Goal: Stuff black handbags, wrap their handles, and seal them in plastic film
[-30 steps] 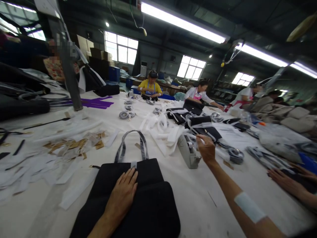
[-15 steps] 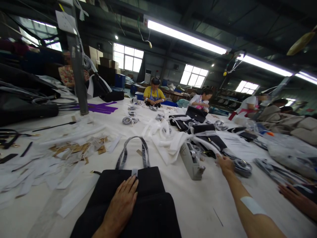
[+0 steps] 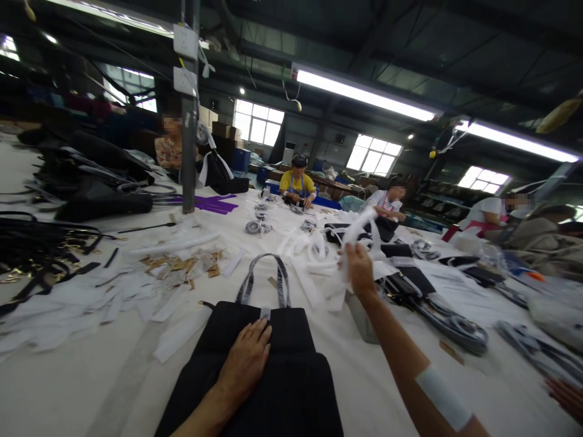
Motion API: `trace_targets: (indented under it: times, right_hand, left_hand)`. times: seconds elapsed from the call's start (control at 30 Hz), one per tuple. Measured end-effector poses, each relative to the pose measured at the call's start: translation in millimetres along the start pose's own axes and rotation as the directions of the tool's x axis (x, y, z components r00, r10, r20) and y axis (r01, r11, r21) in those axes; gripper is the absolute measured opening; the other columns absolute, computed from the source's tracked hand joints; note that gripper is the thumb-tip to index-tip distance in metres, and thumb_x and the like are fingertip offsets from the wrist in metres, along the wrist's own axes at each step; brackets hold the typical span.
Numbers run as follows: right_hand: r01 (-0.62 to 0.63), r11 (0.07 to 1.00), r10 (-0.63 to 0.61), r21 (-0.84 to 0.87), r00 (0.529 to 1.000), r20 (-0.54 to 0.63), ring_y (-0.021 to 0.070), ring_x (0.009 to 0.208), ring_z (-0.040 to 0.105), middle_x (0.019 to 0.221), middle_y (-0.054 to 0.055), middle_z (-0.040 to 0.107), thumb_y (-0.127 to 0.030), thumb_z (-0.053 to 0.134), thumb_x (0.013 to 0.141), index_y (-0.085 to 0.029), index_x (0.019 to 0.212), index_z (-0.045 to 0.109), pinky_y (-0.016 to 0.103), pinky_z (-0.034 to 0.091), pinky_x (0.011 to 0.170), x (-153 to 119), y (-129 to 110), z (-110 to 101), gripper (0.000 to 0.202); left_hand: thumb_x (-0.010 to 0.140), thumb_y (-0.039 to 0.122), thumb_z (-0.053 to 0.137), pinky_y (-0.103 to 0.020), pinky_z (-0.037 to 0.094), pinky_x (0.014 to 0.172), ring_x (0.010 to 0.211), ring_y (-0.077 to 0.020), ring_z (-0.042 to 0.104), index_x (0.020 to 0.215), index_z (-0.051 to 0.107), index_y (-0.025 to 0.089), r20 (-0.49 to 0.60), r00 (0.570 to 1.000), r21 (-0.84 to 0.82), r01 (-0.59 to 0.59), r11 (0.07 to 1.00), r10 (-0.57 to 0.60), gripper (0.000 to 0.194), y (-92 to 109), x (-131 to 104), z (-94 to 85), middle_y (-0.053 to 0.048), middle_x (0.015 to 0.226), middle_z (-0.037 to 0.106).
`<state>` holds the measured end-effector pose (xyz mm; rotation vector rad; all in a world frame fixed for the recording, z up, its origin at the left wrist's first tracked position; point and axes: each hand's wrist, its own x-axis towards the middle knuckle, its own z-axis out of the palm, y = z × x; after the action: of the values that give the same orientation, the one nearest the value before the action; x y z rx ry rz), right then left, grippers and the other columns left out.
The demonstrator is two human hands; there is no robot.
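A black handbag lies flat on the white table in front of me, its plastic-wrapped handles pointing away. My left hand rests flat on its upper part, fingers stretched beside a small pale tab at the bag's top edge. Raised over the table, my right hand grips a white strip of soft, foam-like wrapping; the strip is blurred and its upper part loops upward. Beneath my right wrist stands a grey tape dispenser, partly hidden by the arm.
White strips lie beyond the dispenser. Black bags and wrapped straps cover the right side. Scraps of white and brown paper lie left, near a metal post. Another person's hand shows at the right edge; several people sit farther back.
My right hand has moved left and up, lifting the white strip off the pile by the dispenser. My left hand stays on the bag. The whole view has shifted slightly.
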<state>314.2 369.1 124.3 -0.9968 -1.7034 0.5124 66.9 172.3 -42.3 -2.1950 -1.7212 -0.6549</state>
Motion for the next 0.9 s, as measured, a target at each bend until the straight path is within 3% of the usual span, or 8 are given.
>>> trace_targets:
  times: [0.07, 0.2, 0.37, 0.53, 0.6, 0.73, 0.83, 0.9]
  right_hand:
    - [0.081, 0.982, -0.027, -0.172, 0.955, 0.296, 0.0189, 0.072, 0.065, 0.091, 0.006, 0.069, -0.049, 0.056, 0.084, -0.022, 0.109, 0.063, 0.031, 0.051, 0.069, -35, -10, 28, 0.037]
    - [0.275, 0.883, 0.057, -0.382, 0.743, 0.666, 0.0222, 0.082, 0.067, 0.087, 0.002, 0.070, -0.031, 0.065, 0.075, -0.029, 0.101, 0.069, 0.031, 0.048, 0.077, -100, -15, 54, 0.026]
    - [0.350, 0.810, 0.134, -0.470, 0.670, 0.730, 0.0209, 0.094, 0.063, 0.103, 0.004, 0.065, -0.026, 0.054, 0.085, -0.030, 0.120, 0.061, 0.029, 0.046, 0.082, -130, -18, 58, 0.035]
    - [0.464, 0.815, 0.003, -0.347, 0.596, 0.803, 0.0205, 0.096, 0.059, 0.100, 0.004, 0.064, -0.027, 0.057, 0.086, -0.028, 0.116, 0.064, 0.031, 0.044, 0.088, -146, -38, 68, 0.031]
    - [0.436, 0.856, -0.019, -0.277, 0.562, 0.827, 0.0202, 0.095, 0.060, 0.099, 0.003, 0.066, -0.031, 0.060, 0.084, -0.028, 0.113, 0.066, 0.029, 0.045, 0.087, -148, -44, 69, 0.030]
    - [0.177, 0.904, 0.212, -0.389, 0.603, 0.769, 0.0161, 0.089, 0.064, 0.096, -0.002, 0.071, -0.039, 0.052, 0.089, -0.028, 0.103, 0.070, 0.023, 0.047, 0.080, -129, -37, 52, 0.025]
    - [0.078, 0.792, 0.389, -0.606, 0.700, 0.599, 0.0186, 0.083, 0.065, 0.084, 0.004, 0.071, -0.034, 0.043, 0.094, -0.019, 0.088, 0.070, 0.027, 0.047, 0.077, -101, -16, 25, 0.032]
    - [0.041, 0.710, 0.476, -0.703, 0.708, 0.522, 0.0209, 0.077, 0.065, 0.074, 0.007, 0.069, -0.029, 0.050, 0.091, -0.014, 0.078, 0.069, 0.032, 0.048, 0.075, -85, 1, 8, 0.028]
  left_hand:
    - [0.089, 0.015, 0.042, -0.042, 0.045, 0.100, 0.120, -0.0229, 0.055, 0.122, 0.057, 0.017, -0.008, 1.000, -0.017, 0.017, 1.000, -0.017, 0.037, 1, 0, -0.4, -0.011, 0.131, 0.058]
    - [0.089, 0.016, 0.042, -0.043, 0.045, 0.099, 0.117, -0.0244, 0.057, 0.120, 0.058, 0.016, -0.016, 0.999, -0.056, 0.042, 0.998, -0.043, 0.035, 3, -1, 0.9, -0.012, 0.128, 0.060]
    - [0.089, 0.009, 0.041, -0.039, 0.047, 0.094, 0.109, -0.0233, 0.059, 0.112, 0.062, 0.016, -0.021, 1.000, -0.094, 0.018, 0.995, -0.020, 0.031, 10, -1, -12.1, -0.009, 0.117, 0.064]
    - [0.093, 0.010, 0.037, -0.045, 0.036, 0.105, 0.124, -0.0247, 0.048, 0.123, 0.054, 0.018, -0.194, 0.974, -0.020, -0.126, 0.992, 0.119, 0.035, 14, 1, -28.3, -0.009, 0.126, 0.058]
    - [0.094, 0.016, 0.039, -0.046, 0.038, 0.102, 0.117, -0.0254, 0.053, 0.122, 0.054, 0.016, -0.180, 0.978, -0.019, -0.115, 0.993, 0.109, 0.031, 15, 2, -29.0, -0.010, 0.118, 0.062]
    - [0.090, 0.028, 0.053, -0.043, 0.048, 0.078, 0.083, -0.0245, 0.061, 0.101, 0.061, 0.017, 0.005, 0.999, -0.060, -0.042, 0.997, 0.043, 0.018, 17, 0, -23.9, -0.006, 0.088, 0.065]
    - [0.085, 0.029, 0.061, -0.043, 0.047, 0.078, 0.083, -0.0252, 0.059, 0.096, 0.061, 0.020, 0.035, 0.999, -0.071, -0.011, 0.997, 0.014, 0.014, 18, -2, -18.8, -0.004, 0.088, 0.064]
    - [0.083, 0.030, 0.064, -0.042, 0.045, 0.080, 0.084, -0.0248, 0.058, 0.097, 0.060, 0.021, 0.015, 1.000, -0.080, 0.003, 0.997, -0.002, 0.016, 17, -4, -14.1, -0.003, 0.090, 0.064]
